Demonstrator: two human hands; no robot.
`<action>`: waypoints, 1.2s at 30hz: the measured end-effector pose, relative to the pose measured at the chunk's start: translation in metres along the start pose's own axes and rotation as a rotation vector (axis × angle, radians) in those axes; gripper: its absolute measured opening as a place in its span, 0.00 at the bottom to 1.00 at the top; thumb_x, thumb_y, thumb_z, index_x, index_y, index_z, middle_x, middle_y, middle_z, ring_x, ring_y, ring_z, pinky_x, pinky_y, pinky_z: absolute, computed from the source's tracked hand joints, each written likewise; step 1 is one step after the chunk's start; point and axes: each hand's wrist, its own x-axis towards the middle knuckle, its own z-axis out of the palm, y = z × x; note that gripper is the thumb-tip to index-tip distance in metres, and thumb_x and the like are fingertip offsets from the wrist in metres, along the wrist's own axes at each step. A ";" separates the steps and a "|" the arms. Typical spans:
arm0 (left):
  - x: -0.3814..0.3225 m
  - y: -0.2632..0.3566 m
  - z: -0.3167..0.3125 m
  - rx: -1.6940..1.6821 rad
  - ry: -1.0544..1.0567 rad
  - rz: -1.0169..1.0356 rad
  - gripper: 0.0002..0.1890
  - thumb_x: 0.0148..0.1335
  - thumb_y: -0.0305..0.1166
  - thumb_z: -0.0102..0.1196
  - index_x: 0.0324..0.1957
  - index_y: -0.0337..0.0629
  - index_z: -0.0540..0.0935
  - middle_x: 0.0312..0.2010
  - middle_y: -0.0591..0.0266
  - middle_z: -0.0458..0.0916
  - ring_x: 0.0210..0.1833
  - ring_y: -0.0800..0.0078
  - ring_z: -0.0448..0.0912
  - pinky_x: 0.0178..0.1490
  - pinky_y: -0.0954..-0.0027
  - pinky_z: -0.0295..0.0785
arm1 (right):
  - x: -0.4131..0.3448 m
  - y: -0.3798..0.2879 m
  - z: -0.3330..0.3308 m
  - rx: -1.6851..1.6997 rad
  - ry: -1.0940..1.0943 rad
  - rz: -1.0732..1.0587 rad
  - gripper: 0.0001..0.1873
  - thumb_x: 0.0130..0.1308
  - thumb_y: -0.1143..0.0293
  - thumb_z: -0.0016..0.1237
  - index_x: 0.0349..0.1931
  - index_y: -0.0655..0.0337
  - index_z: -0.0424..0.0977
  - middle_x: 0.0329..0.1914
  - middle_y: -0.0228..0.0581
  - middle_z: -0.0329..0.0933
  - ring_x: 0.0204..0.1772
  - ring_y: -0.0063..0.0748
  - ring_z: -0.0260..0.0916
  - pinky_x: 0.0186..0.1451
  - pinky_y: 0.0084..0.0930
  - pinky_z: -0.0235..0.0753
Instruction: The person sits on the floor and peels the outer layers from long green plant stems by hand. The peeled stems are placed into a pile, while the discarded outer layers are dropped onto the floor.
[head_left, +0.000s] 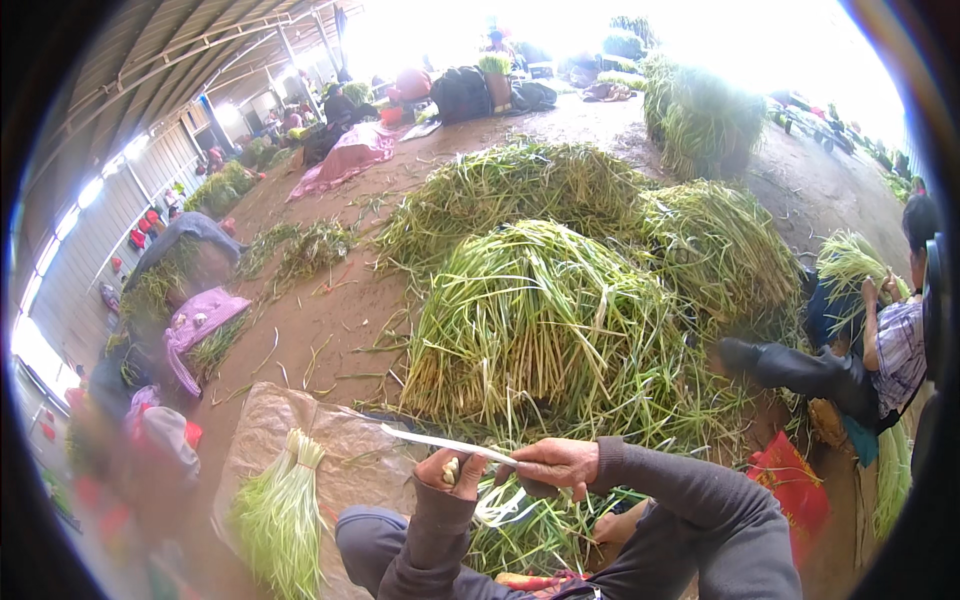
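Observation:
My left hand is closed around a few pale stalks, whose cut-looking ends show at the fist. My right hand pinches one end of a long white strip, which looks like a peeled stalk or leaf and runs across the top of my left hand. Below my hands, between my knees, lie loose green leaves with some white peelings. Just beyond stands a large heap of long green leafy stalks, perhaps garlic greens.
To the left, a tied bundle of pale-ended greens rests on a brown plastic sheet. More heaps rise behind. At right, a seated person holds greens, near a red bag. A pink cloth lies farther off.

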 end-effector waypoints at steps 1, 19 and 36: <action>0.000 -0.001 0.000 0.027 0.005 0.015 0.09 0.58 0.31 0.59 0.28 0.35 0.78 0.18 0.63 0.76 0.21 0.79 0.70 0.25 0.74 0.64 | 0.000 0.000 0.000 0.006 -0.004 -0.010 0.20 0.73 0.61 0.29 0.54 0.67 0.65 0.17 0.25 0.59 0.21 0.15 0.58 0.26 0.17 0.63; 0.000 0.005 0.001 0.099 0.037 0.032 0.05 0.55 0.26 0.58 0.27 0.34 0.77 0.18 0.63 0.75 0.21 0.80 0.70 0.25 0.75 0.64 | 0.004 -0.003 0.009 -0.234 0.365 -0.231 0.17 0.64 0.72 0.44 0.53 0.64 0.63 0.23 0.34 0.72 0.24 0.23 0.70 0.27 0.21 0.71; 0.002 0.016 0.007 0.087 -0.105 0.045 0.06 0.55 0.27 0.55 0.25 0.35 0.76 0.19 0.66 0.74 0.23 0.81 0.70 0.27 0.74 0.65 | 0.000 -0.014 0.013 0.017 0.337 0.033 0.09 0.71 0.70 0.30 0.43 0.64 0.64 0.19 0.32 0.68 0.16 0.19 0.64 0.18 0.18 0.68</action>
